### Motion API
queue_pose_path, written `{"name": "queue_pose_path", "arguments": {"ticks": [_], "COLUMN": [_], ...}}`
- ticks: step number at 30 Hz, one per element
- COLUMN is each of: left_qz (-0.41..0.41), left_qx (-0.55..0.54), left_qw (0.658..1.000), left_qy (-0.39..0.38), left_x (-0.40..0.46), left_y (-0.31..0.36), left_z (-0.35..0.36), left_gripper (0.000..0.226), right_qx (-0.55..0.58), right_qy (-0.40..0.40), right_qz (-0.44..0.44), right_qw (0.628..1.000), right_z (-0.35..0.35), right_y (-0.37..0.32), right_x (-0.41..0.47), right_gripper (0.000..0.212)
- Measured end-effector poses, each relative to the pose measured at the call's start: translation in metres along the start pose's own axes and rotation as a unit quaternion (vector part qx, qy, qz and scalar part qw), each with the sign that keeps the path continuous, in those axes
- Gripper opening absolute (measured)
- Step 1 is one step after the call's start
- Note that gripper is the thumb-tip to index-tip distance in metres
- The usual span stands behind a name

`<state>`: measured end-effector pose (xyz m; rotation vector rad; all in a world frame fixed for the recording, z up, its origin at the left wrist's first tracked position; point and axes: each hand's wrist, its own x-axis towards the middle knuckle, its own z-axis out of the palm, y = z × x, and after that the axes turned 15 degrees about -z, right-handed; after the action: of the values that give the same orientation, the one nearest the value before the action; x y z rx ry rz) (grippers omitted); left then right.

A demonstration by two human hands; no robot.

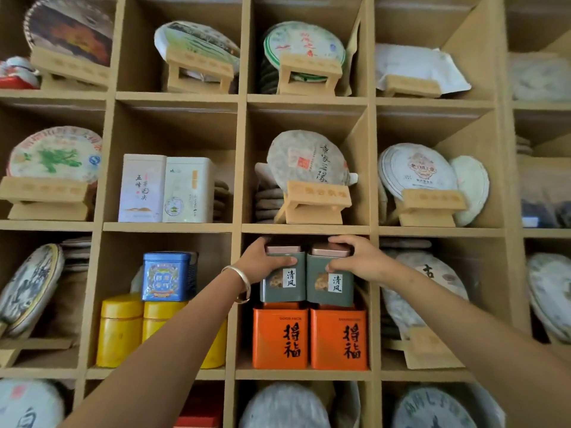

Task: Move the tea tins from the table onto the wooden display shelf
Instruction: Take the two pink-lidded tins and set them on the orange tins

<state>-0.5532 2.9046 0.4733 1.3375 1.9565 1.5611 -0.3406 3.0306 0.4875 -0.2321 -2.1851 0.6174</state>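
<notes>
Wooden display shelf (238, 168) of square compartments, crowded with wrapped tea cakes.
Left hand (262, 261) and right hand (358, 257) each clasped on a grey-green square metal tea tin (282, 282) (330, 285), both set atop two orange square tins (310, 338), seemingly squaring labels forward.
</notes>
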Motion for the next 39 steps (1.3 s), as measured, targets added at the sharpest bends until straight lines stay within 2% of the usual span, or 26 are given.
{"name": "queue_pose_path", "arguments": {"ticks": [5, 9, 12, 16, 22, 24, 28, 33, 37, 39], "left_qz": [-0.014, -0.021, -0.017, -0.017, 0.024, 0.053, 0.084, 0.098, 0.165, 0.177], "left_qx": [0.002, 0.011, 0.033, 0.075, 0.273, 0.321, 0.26, 0.242, 0.306, 0.303], "left_qw": [1.0, 0.999, 0.999, 0.997, 0.959, 0.941, 0.961, 0.965, 0.935, 0.934], "left_qy": [-0.009, -0.029, -0.03, -0.019, 0.07, 0.094, 0.046, 0.026, 0.065, 0.066], "left_x": [0.005, 0.006, 0.007, 0.01, 0.011, 0.01, 0.009, 0.006, 0.005, 0.002], "left_y": [-0.002, -0.005, -0.005, -0.001, 0.006, 0.006, 0.006, 0.008, 0.009, 0.008], "left_z": [0.001, 0.003, 0.005, 0.004, 0.004, 0.005, 0.006, 0.004, 0.004, 0.005], "left_gripper": [0.053, 0.074, 0.073, 0.071, 0.085, 0.08, 0.057, 0.052, 0.052, 0.046], "right_qx": [0.043, 0.05, 0.035, -0.042, -0.204, -0.244, -0.272, -0.302, -0.314, -0.319], "right_qy": [0.015, -0.016, -0.048, -0.082, -0.11, -0.119, -0.12, -0.128, -0.123, -0.126], "right_qz": [0.026, 0.048, 0.071, 0.047, -0.025, -0.045, -0.063, -0.103, -0.119, -0.121], "right_qw": [0.999, 0.997, 0.996, 0.995, 0.973, 0.961, 0.953, 0.939, 0.934, 0.932], "right_z": [0.005, 0.007, 0.007, 0.009, 0.007, 0.006, 0.006, 0.008, 0.007, 0.007], "right_y": [0.005, 0.012, 0.012, 0.008, 0.002, 0.001, 0.002, 0.002, 0.004, 0.005], "right_x": [0.011, 0.018, 0.022, 0.027, 0.029, 0.027, 0.021, 0.015, 0.01, 0.008], "right_gripper": [0.063, 0.063, 0.06, 0.053, 0.059, 0.062, 0.062, 0.06, 0.062, 0.07]}}
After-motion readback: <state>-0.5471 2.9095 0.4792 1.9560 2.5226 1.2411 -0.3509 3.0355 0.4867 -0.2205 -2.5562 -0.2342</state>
